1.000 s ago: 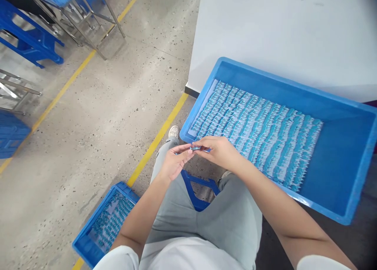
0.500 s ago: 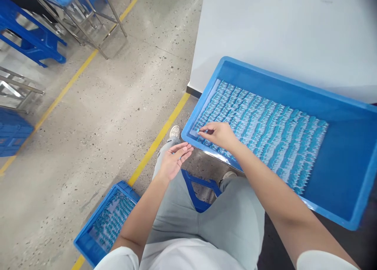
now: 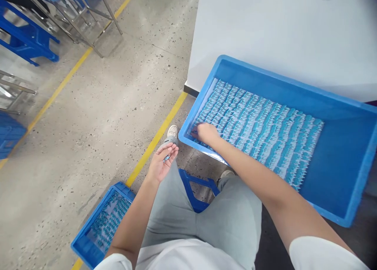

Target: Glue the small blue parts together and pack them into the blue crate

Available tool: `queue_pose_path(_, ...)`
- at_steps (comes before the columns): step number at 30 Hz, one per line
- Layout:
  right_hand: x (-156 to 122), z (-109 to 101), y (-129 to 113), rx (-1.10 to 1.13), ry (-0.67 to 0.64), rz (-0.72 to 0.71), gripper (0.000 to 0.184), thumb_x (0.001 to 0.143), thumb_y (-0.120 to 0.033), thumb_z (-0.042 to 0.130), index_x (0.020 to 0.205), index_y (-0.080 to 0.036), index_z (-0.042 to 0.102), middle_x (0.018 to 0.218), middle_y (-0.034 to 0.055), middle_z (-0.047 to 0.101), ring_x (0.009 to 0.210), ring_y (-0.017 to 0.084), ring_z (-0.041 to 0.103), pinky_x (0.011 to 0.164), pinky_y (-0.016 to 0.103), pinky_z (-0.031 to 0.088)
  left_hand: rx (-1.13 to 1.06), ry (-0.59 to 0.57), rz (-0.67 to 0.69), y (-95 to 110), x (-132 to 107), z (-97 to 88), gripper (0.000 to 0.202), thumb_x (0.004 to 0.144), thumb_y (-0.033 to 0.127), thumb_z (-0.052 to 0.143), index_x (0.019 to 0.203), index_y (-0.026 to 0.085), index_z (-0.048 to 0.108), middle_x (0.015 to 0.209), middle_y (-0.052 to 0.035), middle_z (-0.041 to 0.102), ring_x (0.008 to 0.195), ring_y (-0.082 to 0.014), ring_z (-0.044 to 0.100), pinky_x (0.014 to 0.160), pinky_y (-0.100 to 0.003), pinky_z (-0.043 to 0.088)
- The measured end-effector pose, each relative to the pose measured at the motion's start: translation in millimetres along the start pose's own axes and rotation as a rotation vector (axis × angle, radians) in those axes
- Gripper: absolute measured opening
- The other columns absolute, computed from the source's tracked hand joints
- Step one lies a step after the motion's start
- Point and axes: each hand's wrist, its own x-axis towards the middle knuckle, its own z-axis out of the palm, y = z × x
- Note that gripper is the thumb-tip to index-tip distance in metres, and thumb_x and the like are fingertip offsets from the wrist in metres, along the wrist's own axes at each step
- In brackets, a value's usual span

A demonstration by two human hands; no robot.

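Observation:
A large blue bin [image 3: 338,121] rests partly on a white table and holds rows of several small blue parts [image 3: 259,123] on pale sheets. My right hand [image 3: 206,132] reaches into the bin's near left corner, fingers curled down on the parts there; what they grip is hidden. My left hand [image 3: 161,164] hovers palm up over my left knee, fingers loosely bent around a small blue part [image 3: 166,158].
A smaller blue bin [image 3: 85,242] with similar parts sits on the floor at lower left. A blue stool [image 3: 196,191] shows between my legs. Yellow floor lines [image 3: 153,144], metal racks [image 3: 85,22] and blue pallets [image 3: 26,42] lie to the left. The white table [image 3: 279,30] fills the upper right.
My hands were together holding a small part; the right hand then moved into the bin's near left corner, and the left hand dropped lower and left with a part in it.

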Motion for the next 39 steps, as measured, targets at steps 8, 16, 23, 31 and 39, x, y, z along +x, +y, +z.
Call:
queue_pose_path(8, 4, 6, 1, -0.032, -0.030, 0.045, 0.032, 0.088, -0.043, 0.057, 0.100, -0.021, 0.076, 0.096, 0.0147, 0.073, 0.094, 0.027, 0.068, 0.080, 0.030, 0.049, 0.007, 0.002, -0.004, -1, -1, 3.6, 0.022, 0.071, 0.007, 0.075, 0.093, 0.010, 0.073, 0.090, -0.0083, 0.076, 0.087, -0.0155, 0.072, 0.084, -0.023, 0.057)
queue_pose_path(16, 6, 8, 1, -0.021, -0.027, 0.070, 0.037, 0.088, -0.049, 0.056, 0.098, -0.020, 0.076, 0.095, 0.0152, 0.073, 0.094, 0.027, 0.068, 0.082, 0.031, 0.050, 0.015, 0.006, -0.025, -8, -2, 7.1, 0.022, 0.072, 0.009, 0.073, 0.093, 0.011, 0.073, 0.093, -0.0097, 0.075, 0.087, -0.0166, 0.072, 0.087, -0.027, 0.056)
queue_pose_path(23, 5, 7, 2, 0.019, -0.008, 0.061, 0.040, 0.089, -0.055, 0.053, 0.104, -0.024, 0.075, 0.097, 0.0121, 0.074, 0.093, 0.026, 0.068, 0.080, 0.031, 0.049, -0.049, -0.012, -0.094, -10, 0, 6.0, 0.021, 0.076, 0.014, 0.063, 0.094, 0.009, 0.072, 0.096, -0.0130, 0.074, 0.092, -0.0203, 0.071, 0.090, -0.031, 0.055)
queue_pose_path(31, 1, 0, 2, 0.026, 0.028, 0.048, 0.033, 0.088, -0.047, 0.058, 0.101, -0.023, 0.075, 0.093, 0.0113, 0.073, 0.090, 0.026, 0.068, 0.076, 0.031, 0.048, -0.066, -0.020, -0.104, -8, -2, 8.2, 0.028, 0.074, 0.016, 0.059, 0.098, 0.007, 0.070, 0.100, -0.0150, 0.074, 0.097, -0.0222, 0.070, 0.095, -0.033, 0.052)
queue_pose_path(39, -77, -37, -29, 0.509, 0.405, -0.334, 0.035, 0.094, -0.046, 0.051, 0.108, -0.022, 0.071, 0.083, 0.0048, 0.068, 0.075, 0.014, 0.062, 0.070, 0.024, 0.046, -0.121, -0.176, -0.121, 3, -9, 28.6, 0.039, 0.083, 0.032, 0.052, 0.107, 0.008, 0.069, 0.119, -0.0180, 0.068, 0.119, -0.0285, 0.059, 0.095, -0.037, 0.051)
